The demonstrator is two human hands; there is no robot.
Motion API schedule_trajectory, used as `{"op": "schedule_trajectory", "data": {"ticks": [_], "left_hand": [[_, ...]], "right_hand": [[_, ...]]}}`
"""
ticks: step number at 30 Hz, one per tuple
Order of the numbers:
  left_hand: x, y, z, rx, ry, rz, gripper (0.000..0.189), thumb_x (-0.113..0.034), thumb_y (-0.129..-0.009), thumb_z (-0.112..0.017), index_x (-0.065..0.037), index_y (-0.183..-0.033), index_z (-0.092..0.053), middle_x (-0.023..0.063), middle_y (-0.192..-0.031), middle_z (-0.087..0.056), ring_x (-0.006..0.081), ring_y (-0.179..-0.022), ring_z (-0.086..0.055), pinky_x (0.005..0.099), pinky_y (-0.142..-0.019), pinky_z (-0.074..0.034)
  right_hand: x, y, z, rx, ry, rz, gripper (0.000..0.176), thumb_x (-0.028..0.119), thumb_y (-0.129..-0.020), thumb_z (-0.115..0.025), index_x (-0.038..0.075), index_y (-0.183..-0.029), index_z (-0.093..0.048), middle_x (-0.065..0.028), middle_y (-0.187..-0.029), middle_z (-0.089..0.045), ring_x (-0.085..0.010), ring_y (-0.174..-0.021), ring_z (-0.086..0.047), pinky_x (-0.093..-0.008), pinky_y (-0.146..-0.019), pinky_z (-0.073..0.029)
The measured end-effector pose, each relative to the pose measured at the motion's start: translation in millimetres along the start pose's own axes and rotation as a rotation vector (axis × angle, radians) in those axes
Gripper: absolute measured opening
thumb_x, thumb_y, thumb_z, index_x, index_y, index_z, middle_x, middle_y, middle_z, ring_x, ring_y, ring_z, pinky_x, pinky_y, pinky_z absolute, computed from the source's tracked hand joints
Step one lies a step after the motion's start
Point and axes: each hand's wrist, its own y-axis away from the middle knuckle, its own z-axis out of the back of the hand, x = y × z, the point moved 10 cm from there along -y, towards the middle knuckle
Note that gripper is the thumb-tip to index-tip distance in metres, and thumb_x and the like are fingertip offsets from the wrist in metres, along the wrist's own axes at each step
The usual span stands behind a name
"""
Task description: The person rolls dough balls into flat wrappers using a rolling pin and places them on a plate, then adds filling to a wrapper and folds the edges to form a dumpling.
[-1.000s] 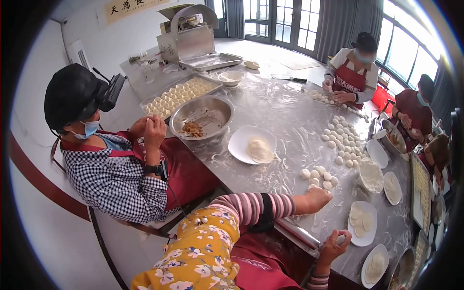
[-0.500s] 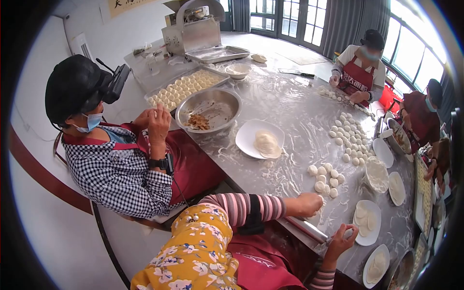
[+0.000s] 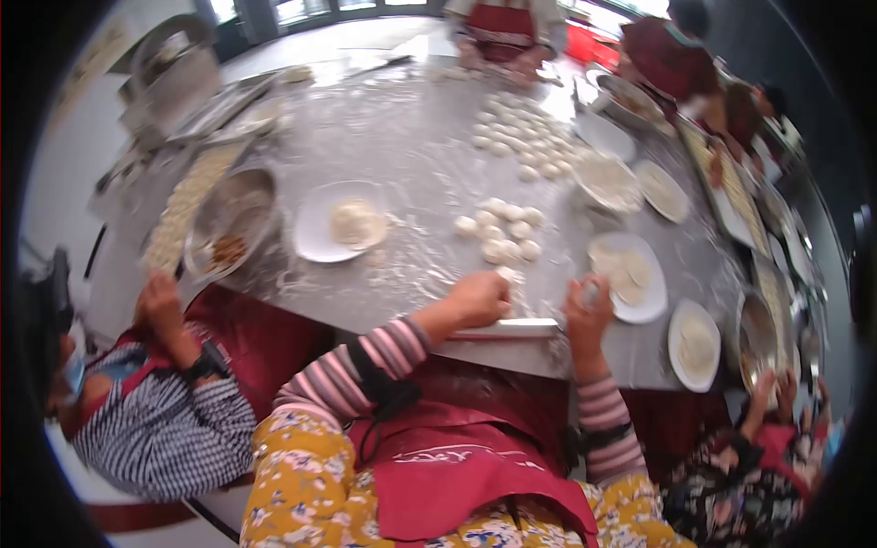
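Observation:
My left hand (image 3: pixel 480 299) is closed low over the floured table, with a small white piece of dough (image 3: pixel 505 272) at its fingertips. My right hand (image 3: pixel 589 310) is held up to the right, fingers curled round something pale that is mostly hidden. A long pale bar (image 3: pixel 516 327) lies between my hands near the table edge. Just beyond my left hand sits a cluster of round dough balls (image 3: pixel 498 230). Beside my right hand stands a white plate (image 3: pixel 650 301) with flat dough wrappers (image 3: pixel 623 274) on it.
Left on the steel table (image 3: pixel 411 173) are a plate with wrappers (image 3: pixel 315 236), a metal bowl of filling (image 3: pixel 260 187) and a tray of dumplings (image 3: pixel 196 196). A flour bowl (image 3: pixel 607 183) stands right. Co-workers sit on both sides and across.
The view has swung right and down, bringing my apron and both arms to the middle. Both hands stay near the table edge, the left still closed.

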Motion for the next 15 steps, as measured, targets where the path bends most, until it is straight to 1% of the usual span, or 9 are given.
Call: {"op": "schedule_trajectory", "data": {"ticks": [1,2,3,5,6,8,10,13,15], "left_hand": [[-8.4,0.1,-1.0,0.050,0.001,-0.024,0.015,-0.018,-0.072,-0.067,-0.004,-0.078,-0.066,0.0154,-0.074,-0.065,0.0297,-0.071,-0.063,0.0396,-0.065,-0.049],[-8.5,-3.6,-5.3,0.053,0.031,-0.057,0.014,-0.015,-0.073,-0.068,-0.003,-0.079,-0.066,0.0153,-0.074,-0.065,0.0290,-0.069,-0.063,0.0382,-0.063,-0.048],[-10.3,-4.5,-8.0,0.077,0.039,-0.080,0.014,-0.015,-0.073,-0.068,-0.003,-0.079,-0.066,0.0153,-0.074,-0.065,0.0290,-0.069,-0.063,0.0382,-0.063,-0.048],[-5.2,-5.0,-8.4,0.086,0.054,-0.078,0.013,-0.013,-0.073,-0.068,-0.002,-0.079,-0.065,0.0151,-0.073,-0.064,0.0284,-0.067,-0.063,0.0366,-0.062,-0.048],[-7.0,-0.9,-0.4,0.048,0.049,-0.061,0.012,-0.012,-0.074,-0.067,-0.001,-0.079,-0.065,0.0153,-0.073,-0.064,0.0279,-0.067,-0.063,0.0357,-0.062,-0.048],[4.1,2.5,0.6,0.048,0.111,-0.019,0.013,-0.012,-0.075,-0.067,-0.001,-0.079,-0.065,0.0155,-0.074,-0.065,0.0280,-0.068,-0.063,0.0357,-0.063,-0.048],[9.1,4.7,-1.8,0.054,0.173,0.027,0.013,-0.013,-0.075,-0.067,-0.001,-0.080,-0.065,0.0158,-0.074,-0.065,0.0280,-0.068,-0.063,0.0358,-0.063,-0.048],[-2.6,6.4,0.5,0.069,0.171,-0.011,0.013,-0.012,-0.077,-0.066,0.000,-0.082,-0.066,0.0172,-0.076,-0.065,0.0286,-0.070,-0.064,0.0358,-0.064,-0.048],[-10.5,2.9,3.1,0.062,0.029,0.003,0.013,-0.012,-0.078,-0.065,0.000,-0.084,-0.066,0.0185,-0.077,-0.065,0.0295,-0.071,-0.064,0.0357,-0.065,-0.048]], "right_hand": [[4.1,-5.2,-4.2,0.038,-0.153,-0.098,0.020,0.001,-0.079,-0.066,0.007,-0.086,-0.049,-0.0099,-0.068,-0.054,-0.0203,-0.048,-0.054,-0.0308,-0.047,-0.042],[5.6,-6.4,-4.8,0.028,-0.237,-0.110,0.018,0.000,-0.080,-0.065,0.006,-0.085,-0.049,-0.0087,-0.064,-0.052,-0.0165,-0.043,-0.053,-0.0288,-0.043,-0.040],[3.2,-3.8,-4.1,0.052,-0.255,-0.138,0.019,0.000,-0.079,-0.066,0.006,-0.083,-0.049,-0.0074,-0.064,-0.051,-0.0163,-0.047,-0.054,-0.0289,-0.045,-0.042],[-0.5,10.0,7.0,0.039,-0.132,-0.088,0.020,0.000,-0.078,-0.067,0.005,-0.084,-0.049,-0.0077,-0.065,-0.051,-0.0181,-0.052,-0.055,-0.0299,-0.049,-0.043],[3.7,19.2,13.5,0.039,-0.126,-0.093,0.020,0.000,-0.078,-0.067,0.005,-0.084,-0.049,-0.0077,-0.065,-0.051,-0.0181,-0.052,-0.055,-0.0299,-0.049,-0.043],[12.3,33.3,28.8,-0.012,-0.199,-0.144,0.021,-0.001,-0.076,-0.068,0.005,-0.084,-0.049,-0.0090,-0.065,-0.051,-0.0225,-0.055,-0.054,-0.0318,-0.052,-0.044],[11.5,30.9,27.5,-0.023,-0.155,-0.128,0.021,-0.001,-0.075,-0.067,0.004,-0.084,-0.049,-0.0095,-0.065,-0.051,-0.0240,-0.055,-0.053,-0.0324,-0.053,-0.044],[11.9,4.4,12.2,-0.035,-0.068,-0.081,0.022,-0.001,-0.075,-0.067,0.004,-0.085,-0.049,-0.0109,-0.066,-0.052,-0.0277,-0.056,-0.053,-0.0338,-0.054,-0.044],[15.9,-14.4,-4.6,-0.048,-0.036,0.030,0.021,0.000,-0.076,-0.067,0.004,-0.085,-0.049,-0.0118,-0.068,-0.053,-0.0293,-0.057,-0.055,-0.0349,-0.054,-0.044]]}}
